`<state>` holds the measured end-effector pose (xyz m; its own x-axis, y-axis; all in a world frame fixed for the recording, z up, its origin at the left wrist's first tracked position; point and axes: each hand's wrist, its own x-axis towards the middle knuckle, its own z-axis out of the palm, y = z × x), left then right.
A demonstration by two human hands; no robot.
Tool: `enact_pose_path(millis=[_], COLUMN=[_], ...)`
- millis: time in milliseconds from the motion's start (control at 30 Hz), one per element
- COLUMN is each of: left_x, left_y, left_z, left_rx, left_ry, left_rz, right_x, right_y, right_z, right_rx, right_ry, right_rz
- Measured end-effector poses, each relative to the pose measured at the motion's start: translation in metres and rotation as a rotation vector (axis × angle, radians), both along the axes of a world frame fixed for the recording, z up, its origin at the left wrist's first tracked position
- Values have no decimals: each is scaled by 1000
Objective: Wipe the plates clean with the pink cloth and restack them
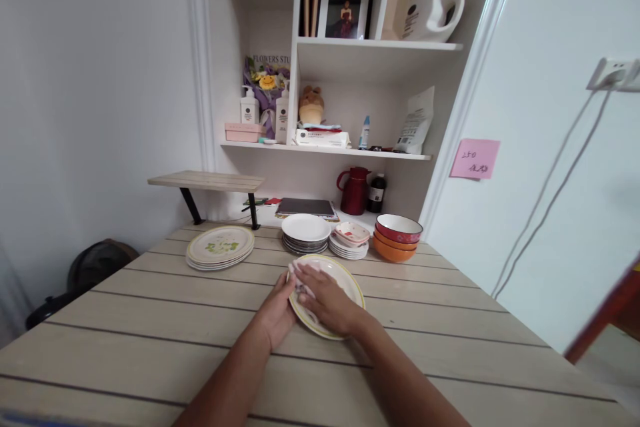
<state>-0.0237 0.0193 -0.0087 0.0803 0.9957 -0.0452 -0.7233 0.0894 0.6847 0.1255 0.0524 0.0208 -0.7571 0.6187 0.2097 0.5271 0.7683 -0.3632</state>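
A plate with a yellow rim (351, 278) is held slightly tilted above the table in front of me. My left hand (278, 315) is closed on its left edge, thumb near the rim. Across the plate's face lies my right hand (327, 299), pressing a pale pink cloth (297, 271) against the upper left part. The right hand's fingers cover much of the cloth. Beyond the plate stand a stack of white-topped round plates (306, 228), small white dishes (349, 250) with a square patterned bowl (352, 233) on top, and stacked red and orange bowls (397, 238).
To the left, a stack of plates with green leaf patterns (220, 247) sits beside a raised wooden stand (207, 180). At the back are a dark red jug (355, 191), a dark bottle (377, 193) and a dark flat laptop-like item (305, 207), under white shelves (380, 45).
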Motion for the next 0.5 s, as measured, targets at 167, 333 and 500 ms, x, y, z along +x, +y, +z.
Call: enact_pose_path(millis=[167,333,500], left_x=[0,0,0], left_y=[1,2,1], left_z=[-1,0,3], left_rx=[8,-31,-82], left_ry=[37,50,82], left_rz=[18,17,93], right_x=[4,12,39], right_y=[-9,12,33], right_z=[1,-6,-11], right_rx=[-70,-56,-57], right_ry=[-30,-35,-106], right_rz=[166,-151,-489])
